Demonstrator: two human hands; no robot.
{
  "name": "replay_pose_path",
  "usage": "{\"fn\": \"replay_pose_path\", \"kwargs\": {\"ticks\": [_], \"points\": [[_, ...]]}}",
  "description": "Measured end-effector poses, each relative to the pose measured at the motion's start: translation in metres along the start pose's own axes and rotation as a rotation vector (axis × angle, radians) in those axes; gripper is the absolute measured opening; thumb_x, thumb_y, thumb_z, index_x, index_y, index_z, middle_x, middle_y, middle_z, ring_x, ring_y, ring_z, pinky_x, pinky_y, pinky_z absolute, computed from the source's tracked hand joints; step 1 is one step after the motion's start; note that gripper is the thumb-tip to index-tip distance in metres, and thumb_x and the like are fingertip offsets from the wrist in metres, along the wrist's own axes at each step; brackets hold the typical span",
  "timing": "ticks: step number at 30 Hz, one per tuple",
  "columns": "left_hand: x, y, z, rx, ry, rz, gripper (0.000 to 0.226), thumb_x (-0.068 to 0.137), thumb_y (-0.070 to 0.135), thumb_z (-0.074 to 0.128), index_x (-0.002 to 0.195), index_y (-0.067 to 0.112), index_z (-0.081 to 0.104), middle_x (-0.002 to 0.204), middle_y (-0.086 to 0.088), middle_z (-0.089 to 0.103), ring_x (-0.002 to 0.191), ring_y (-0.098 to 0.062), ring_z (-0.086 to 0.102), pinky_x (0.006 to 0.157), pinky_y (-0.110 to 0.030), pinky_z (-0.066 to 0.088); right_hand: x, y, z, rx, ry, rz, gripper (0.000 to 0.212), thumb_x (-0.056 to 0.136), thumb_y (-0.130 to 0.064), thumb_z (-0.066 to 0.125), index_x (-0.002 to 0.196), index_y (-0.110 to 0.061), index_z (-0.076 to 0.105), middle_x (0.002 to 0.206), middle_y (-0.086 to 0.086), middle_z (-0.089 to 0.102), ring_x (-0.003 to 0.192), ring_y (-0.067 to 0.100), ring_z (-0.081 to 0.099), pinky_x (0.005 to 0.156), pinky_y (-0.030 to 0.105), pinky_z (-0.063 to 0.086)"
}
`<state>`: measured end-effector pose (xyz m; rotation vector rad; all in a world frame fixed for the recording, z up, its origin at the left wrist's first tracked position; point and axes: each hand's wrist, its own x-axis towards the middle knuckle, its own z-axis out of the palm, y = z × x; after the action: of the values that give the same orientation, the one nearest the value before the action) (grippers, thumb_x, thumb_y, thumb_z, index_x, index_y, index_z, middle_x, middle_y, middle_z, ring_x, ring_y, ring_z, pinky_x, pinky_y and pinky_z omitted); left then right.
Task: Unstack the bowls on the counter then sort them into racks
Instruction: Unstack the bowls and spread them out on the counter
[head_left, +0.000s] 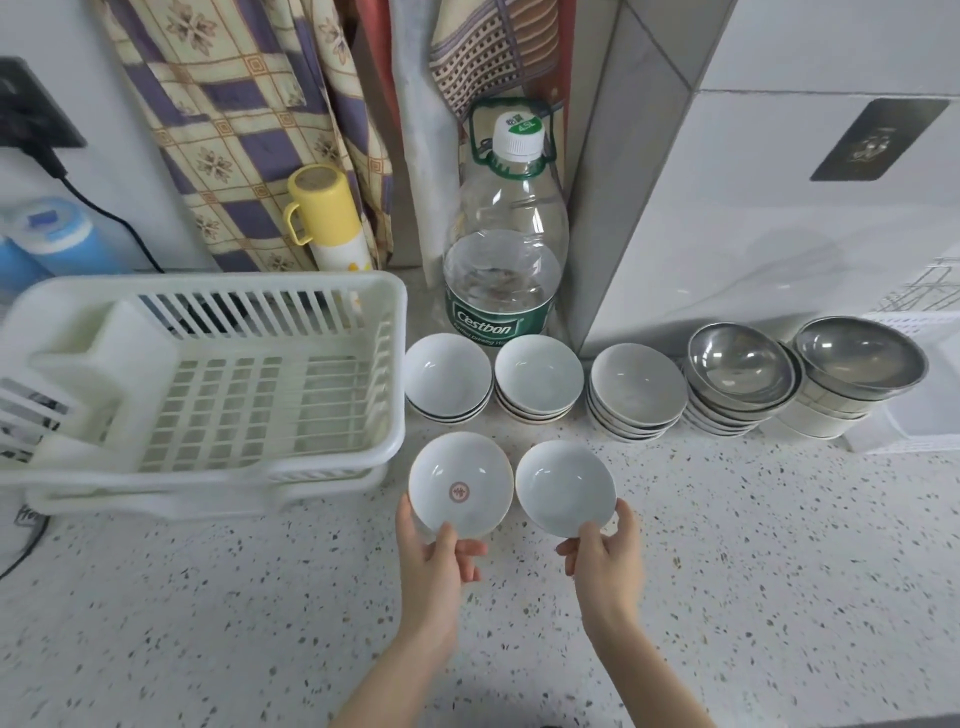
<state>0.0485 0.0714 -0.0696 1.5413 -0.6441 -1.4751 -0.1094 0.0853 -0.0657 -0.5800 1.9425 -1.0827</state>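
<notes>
While the speckled counter (727, 545) carries everything here, the biggest thing on it is the white plastic rack (218, 384) at the left, slatted and sitting right beside the bowls; a second rack at the far right edge is only partly in view. Next in size comes the water bottle (506, 244) standing in the corner behind the row. In front of it run five stacks: two of white bowls (448, 376) (538, 376), a greyer stack (638, 392), and two steel stacks (740, 371) (860, 361) that lean against each other.

Smallest are the two loose bowls held near the counter's front. The left hand (434, 558) pinches the near rim of the bowl with the red emblem (460, 486), thumb inside, fingers beneath. The right hand (605, 553) grips the plain white bowl (565, 488) the same way, and it is tipped toward the person.

I would worry most about those thin rim pinches: a glazed bowl could slide out and crack on the stone. The two rims nearly touch, so swinging both leftward together could knock them. An elbow passing the tilted steel stacks could topple them.
</notes>
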Motion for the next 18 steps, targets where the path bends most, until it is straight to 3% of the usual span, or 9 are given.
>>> {"fn": "replay_pose_path", "kwargs": {"ticks": [9, 14, 18], "points": [[0.019, 0.001, -0.008, -0.052, 0.017, -0.073, 0.059, 0.103, 0.006, 0.043, 0.147, 0.044, 0.030, 0.078, -0.016, 0.070, 0.051, -0.012, 0.058, 0.047, -0.026, 0.046, 0.004, 0.001, -0.002, -0.032, -0.004, -0.007, 0.057, 0.092, -0.006, 0.041, 0.146, -0.025, 0.033, 0.059, 0.007, 0.068, 0.045, 0.011, 0.053, 0.054, 0.035, 0.046], [0.029, -0.001, -0.006, -0.016, 0.012, -0.073, 0.058, 0.103, 0.007, 0.043, 0.146, 0.044, 0.030, 0.065, -0.004, 0.072, 0.054, -0.014, 0.056, 0.049, -0.027, 0.047, 0.008, -0.002, 0.001, -0.027, -0.020, -0.020, 0.058, 0.093, -0.005, 0.040, 0.146, -0.026, 0.033, 0.063, 0.010, 0.068, 0.045, 0.010, 0.053, 0.050, 0.031, 0.045], [0.032, -0.003, -0.006, 0.006, 0.009, -0.078, 0.058, 0.103, 0.010, 0.043, 0.145, 0.048, 0.028, 0.067, -0.008, 0.072, 0.048, -0.010, 0.053, 0.050, -0.026, 0.047, 0.012, -0.003, 0.007, -0.025, -0.041, -0.038, 0.055, 0.094, -0.006, 0.041, 0.144, -0.027, 0.035, 0.060, 0.006, 0.067, 0.045, 0.009, 0.055, 0.050, 0.029, 0.047]]}}
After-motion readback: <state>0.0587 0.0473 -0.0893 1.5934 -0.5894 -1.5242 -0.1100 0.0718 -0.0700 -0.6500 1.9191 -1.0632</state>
